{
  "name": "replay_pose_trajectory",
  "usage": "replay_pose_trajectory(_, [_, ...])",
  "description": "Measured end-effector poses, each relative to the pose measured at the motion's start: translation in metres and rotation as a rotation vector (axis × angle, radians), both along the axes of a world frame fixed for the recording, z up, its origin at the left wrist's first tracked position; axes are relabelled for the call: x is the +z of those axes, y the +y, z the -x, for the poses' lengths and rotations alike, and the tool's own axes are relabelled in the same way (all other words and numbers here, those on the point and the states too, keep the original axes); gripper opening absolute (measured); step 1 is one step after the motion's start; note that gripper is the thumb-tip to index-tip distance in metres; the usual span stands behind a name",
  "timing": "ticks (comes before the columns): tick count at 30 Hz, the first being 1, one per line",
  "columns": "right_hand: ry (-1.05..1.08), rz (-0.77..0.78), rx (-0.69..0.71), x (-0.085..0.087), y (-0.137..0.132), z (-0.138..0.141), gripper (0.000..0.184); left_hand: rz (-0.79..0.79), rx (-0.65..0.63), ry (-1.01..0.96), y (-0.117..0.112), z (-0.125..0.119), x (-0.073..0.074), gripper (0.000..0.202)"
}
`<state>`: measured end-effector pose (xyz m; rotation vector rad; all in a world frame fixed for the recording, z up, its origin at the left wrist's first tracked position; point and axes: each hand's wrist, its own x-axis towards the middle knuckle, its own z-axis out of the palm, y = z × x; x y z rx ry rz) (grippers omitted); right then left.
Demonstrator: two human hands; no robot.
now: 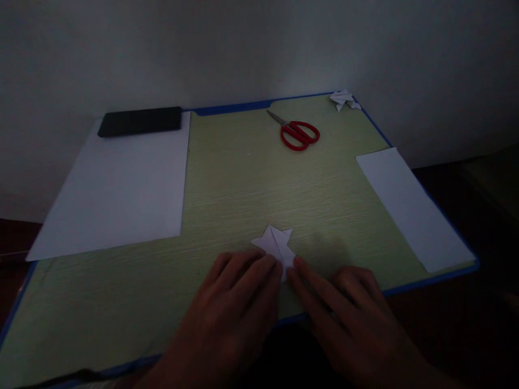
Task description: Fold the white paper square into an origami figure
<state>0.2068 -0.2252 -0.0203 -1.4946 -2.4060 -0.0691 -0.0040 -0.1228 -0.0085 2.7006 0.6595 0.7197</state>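
Note:
A small folded white paper (pixel 276 242) with several pointed corners lies flat near the table's front edge. My left hand (pixel 233 308) covers its lower left part, with bent fingers pressed together on the paper. From the other side, my right hand (pixel 344 308) reaches in with its index and middle fingers stretched out, their tips touching the paper's lower right edge. The other fingers of that hand are curled. The paper's bottom end is partly hidden by the fingers.
Red-handled scissors (pixel 299 134) lie at the back of the pale green table (pixel 235 183). White sheets (pixel 130 189) lie at left under a dark flat case (pixel 140 122). At right lies a white paper strip (pixel 413 210). Folded paper pieces (pixel 343 99) sit in the far right corner.

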Motion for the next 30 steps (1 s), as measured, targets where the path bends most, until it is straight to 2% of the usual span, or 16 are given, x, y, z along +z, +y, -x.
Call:
replay_pose_trajectory(4, [0.011,0.004,0.021,-0.001,0.002,-0.003,0.049,-0.065,0.09,0.107,-0.016,0.003,0.004,0.026])
replay_pose_trajectory(9, [0.02,0.005,0.029,0.002,0.006,-0.006,0.043,-0.086,0.119,0.173,-0.03,0.012,-0.002,0.038])
replay_pose_trajectory(15, [0.053,-0.023,0.003,0.007,0.01,0.001,0.037,-0.157,0.095,0.244,-0.04,0.017,-0.013,0.073])
replay_pose_trajectory(21, [0.106,-0.071,-0.103,0.0,0.002,0.012,0.038,-0.163,0.118,0.255,-0.043,0.017,-0.017,0.068])
replay_pose_trajectory(27, [0.147,-0.078,-0.155,-0.004,-0.006,0.013,0.042,-0.17,0.15,0.227,-0.044,0.015,-0.01,0.061])
replay_pose_trajectory(30, [0.265,-0.121,-0.188,0.002,0.0,0.015,0.03,-0.168,0.168,0.167,-0.046,0.013,-0.007,0.05])
